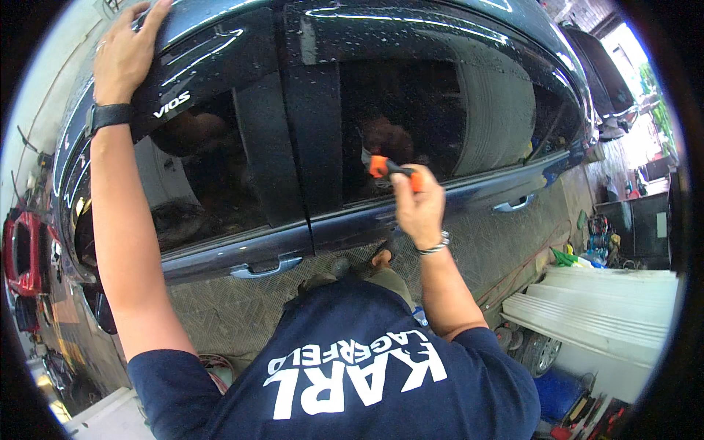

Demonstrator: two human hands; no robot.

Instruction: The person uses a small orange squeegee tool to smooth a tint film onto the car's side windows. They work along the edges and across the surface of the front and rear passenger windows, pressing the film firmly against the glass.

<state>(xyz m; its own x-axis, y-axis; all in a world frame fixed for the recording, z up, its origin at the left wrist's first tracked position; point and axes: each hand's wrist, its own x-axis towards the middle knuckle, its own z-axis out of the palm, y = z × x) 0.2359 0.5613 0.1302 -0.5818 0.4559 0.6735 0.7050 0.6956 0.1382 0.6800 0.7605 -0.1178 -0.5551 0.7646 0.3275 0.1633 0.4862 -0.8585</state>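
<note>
My left hand [126, 62] rests high on the dark blue car [213, 246], near its roof edge, with the fingers stretched out and apart. It holds nothing. My right hand [422, 209] is closed round a small orange and black hand tool [398, 171] whose exact kind I cannot make out. The tool is in front of the dark door window [411, 103]; whether it touches the glass I cannot tell. Reflections and small specks show on the glass. Below the windows are two door handles [265, 268], and both doors look closed.
A red car panel [28, 253] stands at the far left. On the right are stacked white ribbed panels [587, 312], a wheel [541, 355] and a blue bin [554, 392] beside assorted tools. Patterned tiles [257, 304] cover the floor by the car.
</note>
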